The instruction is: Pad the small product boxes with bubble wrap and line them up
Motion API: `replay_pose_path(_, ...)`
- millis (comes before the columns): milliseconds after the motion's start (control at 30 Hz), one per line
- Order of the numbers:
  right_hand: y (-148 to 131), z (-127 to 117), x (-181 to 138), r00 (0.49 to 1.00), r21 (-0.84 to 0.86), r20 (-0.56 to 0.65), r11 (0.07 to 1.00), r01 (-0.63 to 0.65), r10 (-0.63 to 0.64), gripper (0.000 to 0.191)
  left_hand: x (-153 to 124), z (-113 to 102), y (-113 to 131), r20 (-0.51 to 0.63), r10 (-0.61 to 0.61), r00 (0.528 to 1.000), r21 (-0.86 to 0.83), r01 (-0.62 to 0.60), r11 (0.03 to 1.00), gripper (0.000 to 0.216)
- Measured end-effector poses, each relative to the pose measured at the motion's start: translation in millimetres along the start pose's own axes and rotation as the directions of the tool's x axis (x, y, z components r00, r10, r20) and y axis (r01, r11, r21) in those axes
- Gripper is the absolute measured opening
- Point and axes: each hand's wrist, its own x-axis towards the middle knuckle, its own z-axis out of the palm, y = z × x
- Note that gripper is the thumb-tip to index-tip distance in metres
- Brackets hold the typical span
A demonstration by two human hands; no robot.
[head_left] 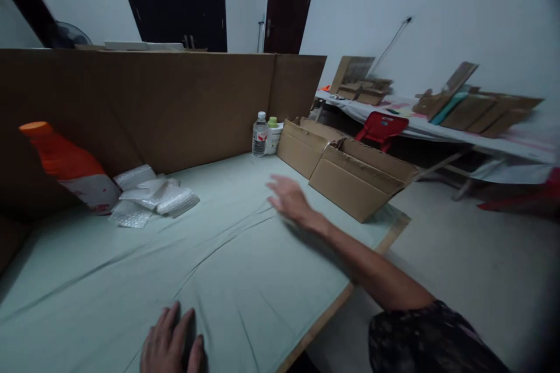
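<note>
My left hand (171,342) rests on the pale green cloth (210,280) at the near edge of the view, fingers apart and holding nothing. Farther out, my right hand (289,200) reaches over the cloth, slightly blurred, with its fingers spread and nothing in them. Just beyond it stand a clear water bottle (259,139) and a white bottle with a green cap (273,137). To its right are two open cardboard boxes (301,148), side by side. Creases run across the cloth between my hands.
At the left, a large orange bottle (72,166) leans beside a pile of bubble-wrap pouches (153,195). A tall cardboard panel (196,108) borders the table's back. Beyond the right edge are a red chair (382,128) and another table (516,143) with cardboard on it.
</note>
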Motion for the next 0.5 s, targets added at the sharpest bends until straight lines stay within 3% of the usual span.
replay_pose_path(67,45,-35,2,0.975,-0.187,-0.163,0.966,-0.18,0.15,0.045,0,12,18,0.006,0.083,0.997,0.003,-0.083,0.997,0.038)
replay_pose_path(167,95,-77,-10,0.916,-0.377,-0.333,0.859,-0.347,0.224,0.047,0,17,36,0.022,0.208,0.978,0.043,-0.209,0.977,0.044)
replay_pose_path(233,118,-97,-18,0.876,-0.474,-0.326,0.74,-0.477,0.356,0.046,2,14,43,0.034,0.257,0.966,0.086,-0.259,0.962,0.045)
replay_pose_path(267,126,-105,-22,0.865,-0.521,-0.265,0.692,-0.5,0.426,0.045,3,12,46,0.032,0.255,0.966,0.104,-0.257,0.961,0.044)
replay_pose_path(367,140,-118,-27,0.837,-0.587,-0.081,0.652,-0.479,0.541,0.034,8,5,56,0.004,0.193,0.981,0.109,-0.192,0.975,0.036)
replay_pose_path(433,140,-119,-29,0.864,-0.584,-0.048,0.688,-0.431,0.501,0.029,9,0,60,-0.003,0.164,0.986,0.067,-0.163,0.984,0.032)
replay_pose_path(500,133,-114,-32,0.935,-0.563,-0.055,0.763,-0.318,0.349,0.025,9,-5,59,0.005,0.153,0.988,-0.013,-0.152,0.988,0.031)
